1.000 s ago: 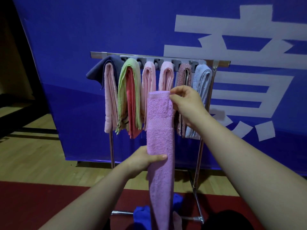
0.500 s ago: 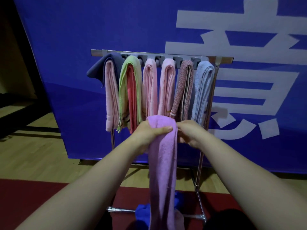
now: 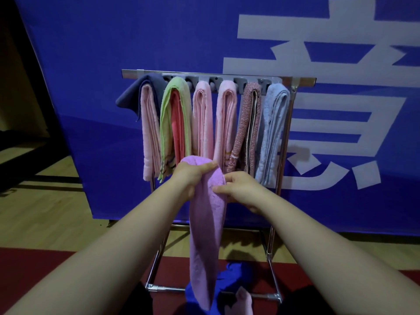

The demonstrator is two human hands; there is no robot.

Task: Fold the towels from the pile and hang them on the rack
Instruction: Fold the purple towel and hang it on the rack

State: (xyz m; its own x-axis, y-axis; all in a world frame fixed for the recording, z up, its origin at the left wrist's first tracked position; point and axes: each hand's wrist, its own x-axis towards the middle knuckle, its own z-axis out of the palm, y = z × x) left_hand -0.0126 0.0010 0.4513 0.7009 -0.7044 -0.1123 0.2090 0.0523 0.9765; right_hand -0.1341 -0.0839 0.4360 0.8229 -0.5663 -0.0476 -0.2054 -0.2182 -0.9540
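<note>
A lilac towel point(image 3: 205, 228) hangs folded lengthwise in front of the rack. My left hand point(image 3: 189, 176) grips its folded top from the left, thumb over the fold. On the right, my right hand point(image 3: 242, 189) pinches the towel's edge just below the top. The metal rack point(image 3: 295, 81) stands behind, its bar above my hands. Several folded towels hang on it: dark blue with pink point(image 3: 148, 123), green with red point(image 3: 173, 123), two pink point(image 3: 203, 119), a speckled one point(image 3: 247, 126) and a light blue one point(image 3: 273, 130).
A pile with a blue towel point(image 3: 229, 280) and a pink one point(image 3: 244, 301) lies on the red mat by the rack's base bar point(image 3: 168, 288). A blue banner point(image 3: 113, 53) with white characters stands behind the rack. Wooden floor spreads to the left.
The towel's upper half has been folded down, so its top sits lower. My left hand rose to grip the new fold. My right hand dropped from the raised end to beside it.
</note>
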